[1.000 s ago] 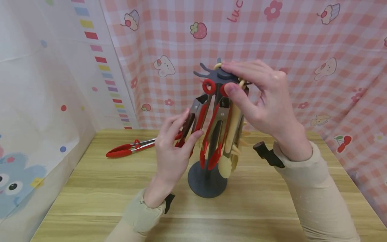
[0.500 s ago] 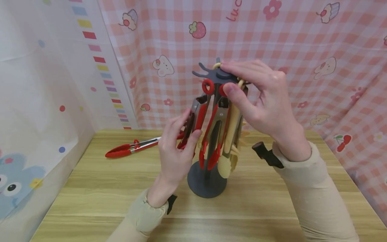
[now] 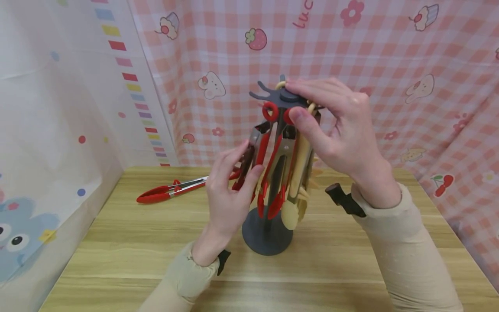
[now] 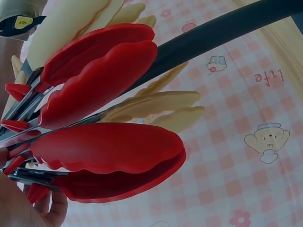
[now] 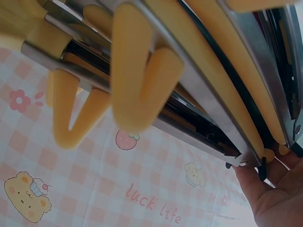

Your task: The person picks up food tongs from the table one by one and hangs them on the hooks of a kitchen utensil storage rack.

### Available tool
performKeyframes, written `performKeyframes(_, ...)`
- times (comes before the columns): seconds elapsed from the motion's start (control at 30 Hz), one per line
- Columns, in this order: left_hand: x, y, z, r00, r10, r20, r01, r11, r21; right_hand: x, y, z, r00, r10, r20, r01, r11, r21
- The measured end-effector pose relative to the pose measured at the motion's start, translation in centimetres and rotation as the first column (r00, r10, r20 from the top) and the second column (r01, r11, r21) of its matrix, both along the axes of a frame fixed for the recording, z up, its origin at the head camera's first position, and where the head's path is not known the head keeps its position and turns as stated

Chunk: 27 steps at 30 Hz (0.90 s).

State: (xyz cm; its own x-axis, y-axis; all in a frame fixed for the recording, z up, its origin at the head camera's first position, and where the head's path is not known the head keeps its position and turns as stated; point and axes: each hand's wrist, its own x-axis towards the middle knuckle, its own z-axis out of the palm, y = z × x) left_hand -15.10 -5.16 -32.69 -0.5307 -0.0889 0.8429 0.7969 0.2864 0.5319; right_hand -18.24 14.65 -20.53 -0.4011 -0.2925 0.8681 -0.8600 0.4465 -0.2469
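A dark grey utensil rack [image 3: 267,236] with a round base and hooked arms stands upright on the table. From its top hang two red-tipped tongs and several cream ones. My left hand [image 3: 230,203] holds the left red tongs [image 3: 262,149], whose red loop is at a hook; in the left wrist view their red silicone head [image 4: 109,147] points away from my fingers. Beside it hang the other red tongs [image 4: 99,78]. My right hand [image 3: 347,125] grips the top of the rack, thumb at a red loop. Cream tongs [image 5: 208,75] fill the right wrist view.
A third pair of red tongs [image 3: 156,195] lies on the wooden table [image 3: 128,260], partly hidden behind my left hand. A pink checked curtain [image 3: 218,52] hangs behind the table, and a white curtain [image 3: 89,86] borders it on the left.
My left hand has shifted slightly right, toward the rack's post, with the red tongs in it. My right hand has stayed on the rack's top.
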Motion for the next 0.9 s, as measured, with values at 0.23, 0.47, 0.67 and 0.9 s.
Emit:
performKeyframes(0.23, -0.3, 0.3, -0.2, 1.000, -0.024, -0.006, 0.024, 1.000, 0.017, 0.0, 0.0, 0.0, 1.000, 0.004, 0.004, -0.004, 1.000, -0.003)
performKeyframes(0.47, -0.5, 0.5, -0.5, 0.999, -0.031, 0.015, 0.031, 0.999, -0.006, 0.0, 0.1, -0.1, 1.000, 0.001, 0.011, -0.001, 1.000, 0.001)
performKeyframes(0.67, -0.5, 0.5, -1.0, 1.000, -0.024, -0.004, 0.023, 0.999, -0.029, 0.0, 0.0, -0.2, 1.000, -0.006, 0.003, 0.006, 1.000, -0.001)
performKeyframes(0.9, -0.5, 0.3, -1.8, 1.000, -0.008, 0.006, 0.008, 0.999, -0.043, 0.1, -0.1, -0.2, 1.000, 0.007, -0.006, -0.007, 1.000, -0.025)
